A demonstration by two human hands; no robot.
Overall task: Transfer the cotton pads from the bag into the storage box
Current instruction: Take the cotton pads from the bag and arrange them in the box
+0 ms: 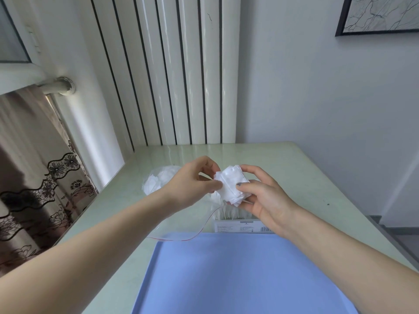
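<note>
A stack of white cotton pads (231,185) is held above the table between both hands. My right hand (263,198) grips the stack from the right, thumb on its front face. My left hand (192,184) pinches the stack's left edge with thumb and fingers. Behind my left hand lies the clear plastic bag (158,180), with more white pads inside; its red-lined opening (199,232) trails toward the blue tray. Under the held stack stands the clear storage box (240,223), with a label on its near side and white pads showing inside.
A blue tray (238,275) lies at the table's near edge. The pale green table (306,177) stands against a white radiator (170,75) and a wall. A patterned curtain (34,189) hangs at the left, past the table edge.
</note>
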